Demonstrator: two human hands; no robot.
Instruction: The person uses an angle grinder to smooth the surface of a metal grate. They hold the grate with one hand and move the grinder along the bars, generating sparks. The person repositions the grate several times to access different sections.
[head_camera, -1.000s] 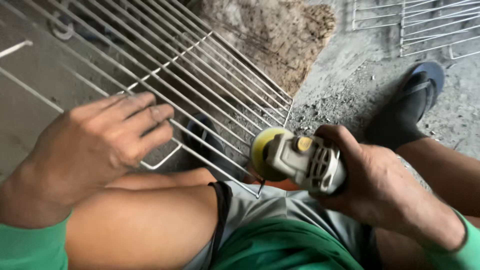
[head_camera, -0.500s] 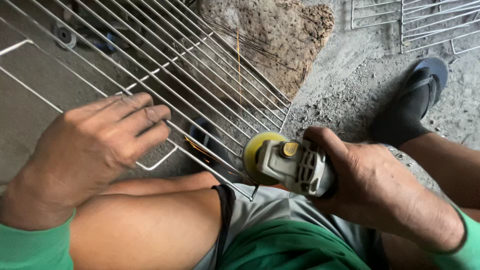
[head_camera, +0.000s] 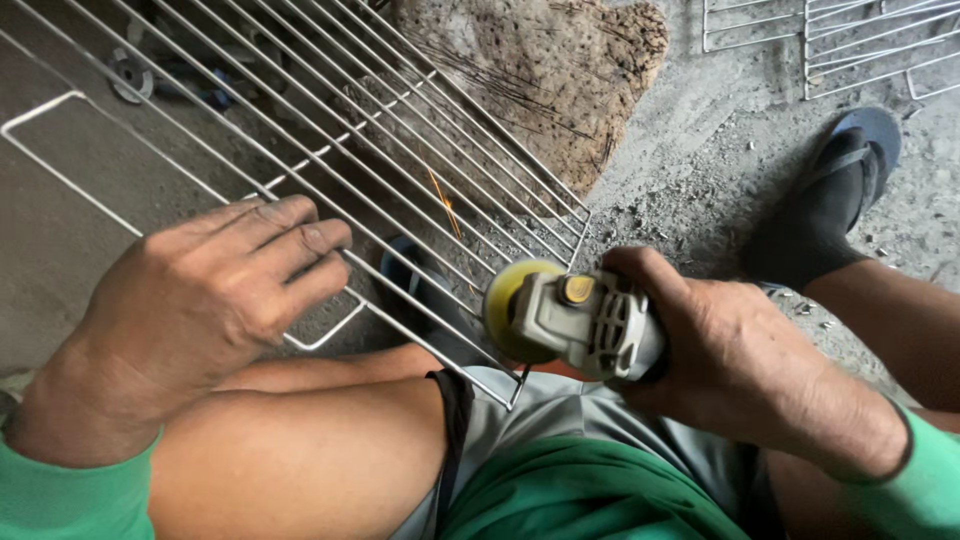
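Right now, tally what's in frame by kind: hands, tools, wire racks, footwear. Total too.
Hands: 2, left hand on the near wire rack, right hand gripping the angle grinder
Angle grinders: 1
Wire racks: 3, counting two partly cut off at top right
Sandals: 1
Total: 7

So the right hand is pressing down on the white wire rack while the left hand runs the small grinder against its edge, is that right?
No, the hands are swapped. In the head view the left hand presses down on the white wire rack, while the right hand runs the small grinder against its edge, where a few sparks fly.
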